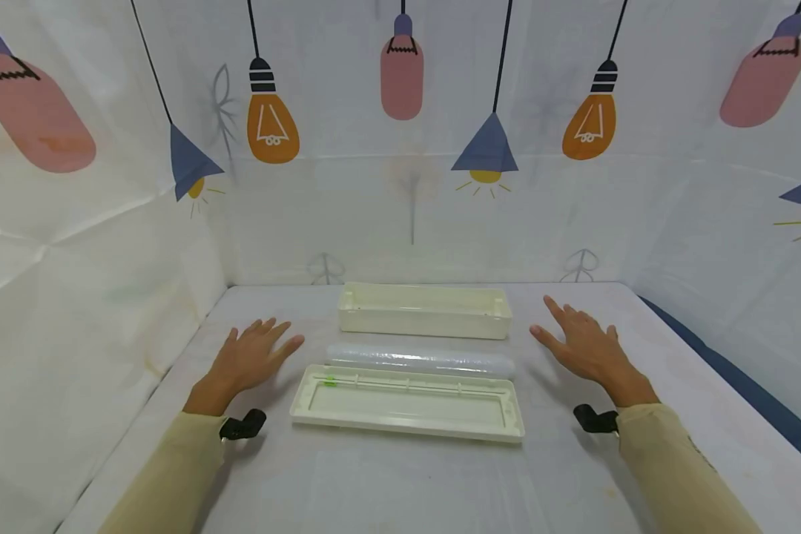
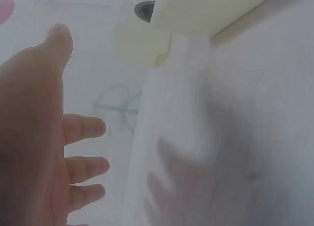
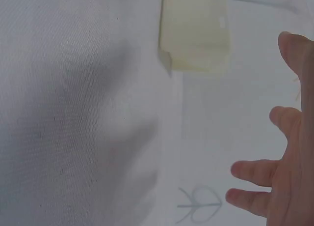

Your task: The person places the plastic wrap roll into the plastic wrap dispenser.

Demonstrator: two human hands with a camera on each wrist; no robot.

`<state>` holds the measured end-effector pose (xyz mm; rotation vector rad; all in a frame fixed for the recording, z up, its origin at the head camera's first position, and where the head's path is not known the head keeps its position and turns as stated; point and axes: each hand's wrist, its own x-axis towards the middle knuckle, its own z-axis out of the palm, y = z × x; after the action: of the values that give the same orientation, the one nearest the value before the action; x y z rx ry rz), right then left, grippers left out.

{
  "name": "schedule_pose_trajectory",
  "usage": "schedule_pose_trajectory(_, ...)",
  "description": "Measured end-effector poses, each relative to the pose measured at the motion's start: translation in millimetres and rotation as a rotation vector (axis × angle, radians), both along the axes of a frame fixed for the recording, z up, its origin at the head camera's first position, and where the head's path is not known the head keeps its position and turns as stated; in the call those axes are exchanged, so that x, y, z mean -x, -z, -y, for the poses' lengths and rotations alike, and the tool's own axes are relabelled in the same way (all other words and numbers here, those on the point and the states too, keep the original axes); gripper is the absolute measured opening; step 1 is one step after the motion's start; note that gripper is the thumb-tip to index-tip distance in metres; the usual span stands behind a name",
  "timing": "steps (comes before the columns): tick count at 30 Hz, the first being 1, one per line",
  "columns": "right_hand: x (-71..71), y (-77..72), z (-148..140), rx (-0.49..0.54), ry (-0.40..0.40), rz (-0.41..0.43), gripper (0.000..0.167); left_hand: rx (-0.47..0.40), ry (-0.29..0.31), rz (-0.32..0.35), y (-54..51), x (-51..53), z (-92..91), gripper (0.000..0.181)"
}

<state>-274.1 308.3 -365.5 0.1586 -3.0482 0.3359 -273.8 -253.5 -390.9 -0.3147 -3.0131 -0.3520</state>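
White table with wrap roll, two cream containers and two hands

White table [image 1: 400,489], flat; all places given from the clear wrap roll [image 1: 420,360].

Sleeves, beige, two: left sleeve [image 1: 167,475] and right sleeve [image 1: 684,467], both nearer the wearer than the roll. Black wrist device [image 1: 243,425] at the left cuff, another at the right.

Shallow tray [image 1: 407,434], cream, long, hollow side up: just on the roll's near side; contact cannot be told. Green mark [image 1: 330,382] on the tray, towards the roll's left end.

Wrap roll: lying lengthwise from left to right; dark core visible at one end in the left wrist view.

Left hand [image 1: 247,361], raised, left of the roll: fingers spread, thumb apart, holding nothing. Right hand [image 1: 589,348], raised, right of the roll: fingers likewise spread, thumb apart, holding nothing.

Deep box [image 1: 423,325], cream, open-topped: just beyond the roll.

Sheet backdrop [image 1: 354,222], white, printed with hanging lamps [image 1: 274,127]: farthest behind the roll.
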Motion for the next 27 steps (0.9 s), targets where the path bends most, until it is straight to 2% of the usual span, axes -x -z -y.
schedule_pose_trajectory(3,3.4,1.7,0,0.009,-0.015,-0.017,0.086,-0.035,0.021,-0.013,0.5,6.2,-2.5,0.083)
schedule_pose_trajectory(7,10.1,4.8,1,0.060,-0.027,0.003,0.083,-0.127,0.041,-0.001,0.5,12.3,-4.2,0.080)
schedule_pose_trajectory(14,20.9,6.9,9,0.308,-0.022,0.054,0.078,-0.260,0.060,0.047,1.5,30.0,-10.8,0.077)
schedule_pose_trajectory(18,26.7,7.7,12,0.373,-0.033,0.041,0.073,-0.327,0.069,0.097,4.0,40.4,-19.6,0.077)
schedule_pose_trajectory(22,31.1,7.5,14,0.467,-0.068,0.048,0.067,-0.394,0.107,0.120,7.1,46.0,-26.3,0.073)
schedule_pose_trajectory(27,36.9,10.5,18,0.609,-0.061,0.135,0.069,-0.437,0.106,0.137,7.3,51.1,-28.1,0.068)
